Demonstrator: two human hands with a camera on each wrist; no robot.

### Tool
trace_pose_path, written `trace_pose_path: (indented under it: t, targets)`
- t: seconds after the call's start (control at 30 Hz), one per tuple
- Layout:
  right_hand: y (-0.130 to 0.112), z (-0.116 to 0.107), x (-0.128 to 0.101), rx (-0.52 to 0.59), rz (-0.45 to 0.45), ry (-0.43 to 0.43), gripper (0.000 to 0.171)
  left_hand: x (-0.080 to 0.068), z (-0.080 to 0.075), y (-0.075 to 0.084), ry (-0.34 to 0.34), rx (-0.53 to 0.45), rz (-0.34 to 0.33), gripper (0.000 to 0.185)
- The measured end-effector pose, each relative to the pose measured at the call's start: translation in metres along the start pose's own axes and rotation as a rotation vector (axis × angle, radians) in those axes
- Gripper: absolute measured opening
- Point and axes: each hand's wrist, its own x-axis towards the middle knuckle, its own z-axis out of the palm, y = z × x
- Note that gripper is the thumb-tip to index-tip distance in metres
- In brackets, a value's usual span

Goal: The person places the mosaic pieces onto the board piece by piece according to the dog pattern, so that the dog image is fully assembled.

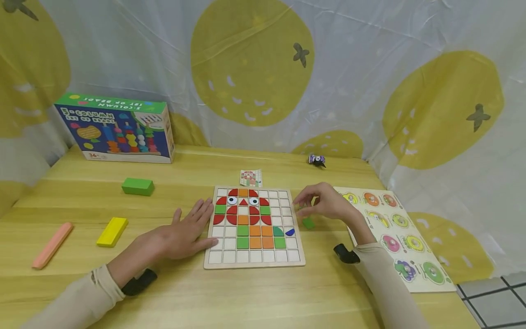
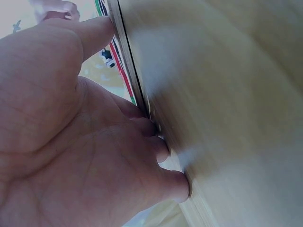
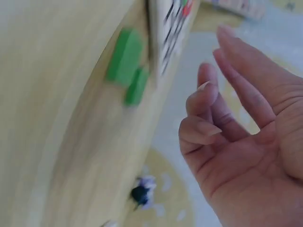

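Far left on the pale wooden bench (image 1: 263, 292) lie a flat pink wooden bar (image 1: 52, 245), a yellow wooden block (image 1: 112, 231) and a green rectangular block (image 1: 138, 186), all apart from my work; behind them stands a blue bead-set box (image 1: 117, 128).

My left hand (image 1: 181, 235) lies flat, fingers straight, gripping nothing. The fingertips press the left edge of the square wooden grid puzzle board (image 1: 255, 262), in my judgement to stop it sliding; the left wrist view confirms the contact.

The board carries a partly built figure of red, orange and green tiles. A small pattern card (image 1: 251, 177) lies just behind it, placed for reference.

My right hand (image 1: 324, 203) hovers just right of the board, fingers loosely curled, its grip empty. Two small green wooden tiles (image 3: 128, 64) lie on the bench just below it, untouched.

Further right lies a wooden fruit peg puzzle (image 1: 411, 274).
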Motion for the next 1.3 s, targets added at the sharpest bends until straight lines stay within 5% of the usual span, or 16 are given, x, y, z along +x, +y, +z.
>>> trace_pose_path:
  t: [0.37, 1.0, 1.3]
  targets:
    - [0.033, -0.002, -0.005, -0.013, 0.160, 0.001, 0.023, -0.004, -0.001, 0.003, -0.004, -0.010, 0.013, 0.107]
    - [0.035, 0.001, -0.008, -0.021, 0.202, 0.009, 0.020, 0.001, 0.006, -0.004, 0.012, 0.007, -0.004, 0.113]
    - [0.025, 0.000, -0.006, 0.022, 0.202, 0.093, 0.007, -0.001, 0.002, -0.002, 0.005, -0.014, 0.014, 0.108]
